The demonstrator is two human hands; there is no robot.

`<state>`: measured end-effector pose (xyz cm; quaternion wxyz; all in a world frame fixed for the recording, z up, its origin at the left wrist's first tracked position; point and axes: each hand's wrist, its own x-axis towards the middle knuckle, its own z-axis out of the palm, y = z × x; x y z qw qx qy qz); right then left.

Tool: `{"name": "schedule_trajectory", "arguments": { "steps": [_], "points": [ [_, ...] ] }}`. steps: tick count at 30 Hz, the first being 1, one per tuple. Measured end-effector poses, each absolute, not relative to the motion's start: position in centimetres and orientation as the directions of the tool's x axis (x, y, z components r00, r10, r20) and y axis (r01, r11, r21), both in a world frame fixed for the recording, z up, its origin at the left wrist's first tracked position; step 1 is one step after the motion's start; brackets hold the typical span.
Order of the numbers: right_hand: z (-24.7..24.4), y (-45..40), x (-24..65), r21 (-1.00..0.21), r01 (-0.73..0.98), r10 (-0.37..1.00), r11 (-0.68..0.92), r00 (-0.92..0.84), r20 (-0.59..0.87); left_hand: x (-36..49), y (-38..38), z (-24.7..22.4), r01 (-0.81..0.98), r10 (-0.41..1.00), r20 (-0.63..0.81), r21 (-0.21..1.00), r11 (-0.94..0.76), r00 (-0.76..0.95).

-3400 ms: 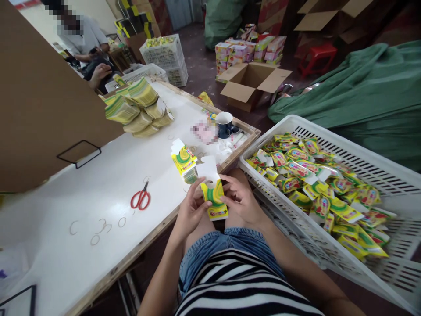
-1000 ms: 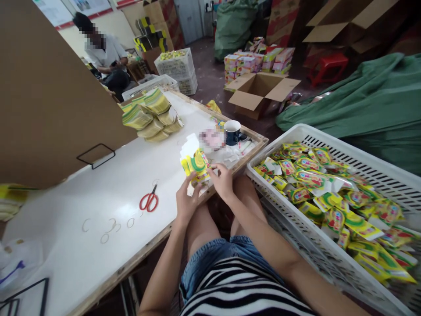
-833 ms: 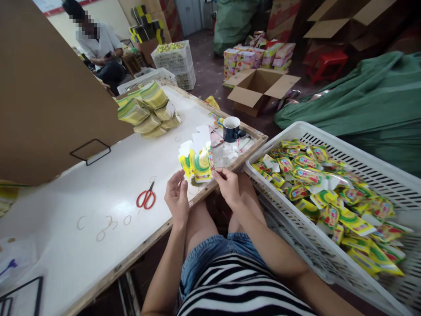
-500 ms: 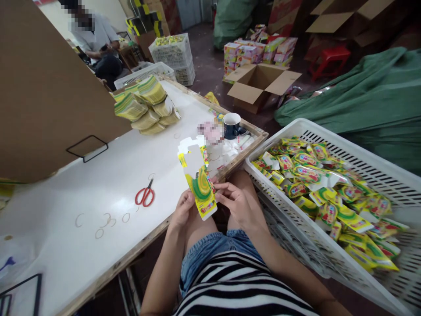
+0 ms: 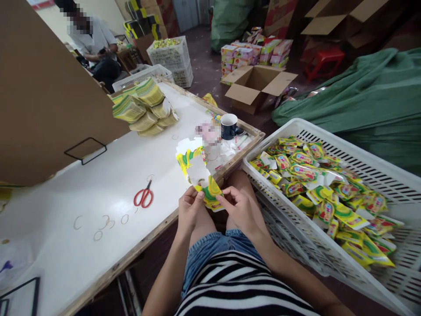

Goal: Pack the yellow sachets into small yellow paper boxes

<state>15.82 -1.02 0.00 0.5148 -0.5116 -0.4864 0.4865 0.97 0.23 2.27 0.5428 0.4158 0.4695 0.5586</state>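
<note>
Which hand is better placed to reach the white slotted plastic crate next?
Probably the right hand: it is nearer the crate, though holding the right side of the yellow-green printed card. The left hand, at the card's left side, is farther.

Between the hands [image 5: 190, 210]: a card box [image 5: 212, 193]. Just beyond them, on the bench [image 5: 108, 188]: a box stack [image 5: 190, 156]. Left of them: scissors [image 5: 147, 189]; farther ahead and left: piled bundles [image 5: 144, 105]. Well ahead: a mug [image 5: 228, 128], with a carton [image 5: 242, 93] on the floor [image 5: 204, 66] beyond. To their right: packets [image 5: 325, 188] inside a crate [image 5: 292, 126].
</note>
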Motion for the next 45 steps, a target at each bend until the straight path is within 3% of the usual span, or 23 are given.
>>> {"name": "schedule_trajectory", "arguments": {
  "steps": [3, 9, 13, 19, 22, 27, 32, 37, 42, 45],
  "points": [
    [0.0, -1.1, 16.2, -0.998, 0.067, 1.000, 0.023, 0.016, 0.024, 0.9, 0.0, 2.4, -0.166, 0.994, -0.032, 0.986, 0.014, -0.106],
    [0.4, -0.7, 16.4, -0.998, 0.050, 0.999, 0.046, -0.014, 0.045, 1.3, -0.5, 1.7, -0.096, 0.992, -0.082, 0.993, 0.073, -0.096],
    [0.8, -0.4, 16.8, -0.996, 0.024, 0.996, 0.090, -0.018, 0.090, 1.5, -1.0, 1.9, -0.110, 0.994, -0.035, 0.994, 0.024, -0.101],
    [1.4, 0.1, 18.6, -0.992, -0.019, 0.937, 0.128, -0.324, 0.128, 0.4, -1.8, 3.3, -0.101, 0.996, -0.027, 0.994, 0.036, 0.090],
    [1.4, 0.4, 19.4, -0.990, -0.051, 0.911, 0.132, -0.387, 0.141, -0.1, -1.8, 3.4, -0.092, 0.980, -0.058, 0.993, 0.077, 0.192],
    [1.3, 0.6, 19.5, -0.975, 0.031, 0.928, 0.222, -0.313, 0.201, 0.2, -1.9, 2.9, -0.135, 0.962, -0.091, 0.982, 0.129, 0.257],
    [0.7, 0.6, 19.0, -0.984, -0.063, 0.964, 0.170, -0.195, 0.179, 0.5, -1.8, 2.6, -0.156, 0.938, -0.127, 0.970, 0.185, 0.323],
    [1.1, 0.9, 20.1, -0.957, 0.014, 0.931, 0.289, -0.239, 0.278, 0.5, -1.6, 2.4, -0.034, 0.970, -0.102, 0.993, 0.112, 0.220],
    [1.2, 0.8, 20.4, -0.983, 0.141, 0.934, 0.113, -0.352, 0.057, 0.9, -1.6, 2.3, 0.008, 0.980, -0.094, 0.996, 0.094, 0.177],
    [0.8, 0.9, 19.9, -0.947, 0.293, 0.952, 0.129, -0.305, 0.036, 1.1, -1.5, 2.4, -0.003, 0.974, -0.089, 0.996, 0.092, 0.210]
  ]
}}
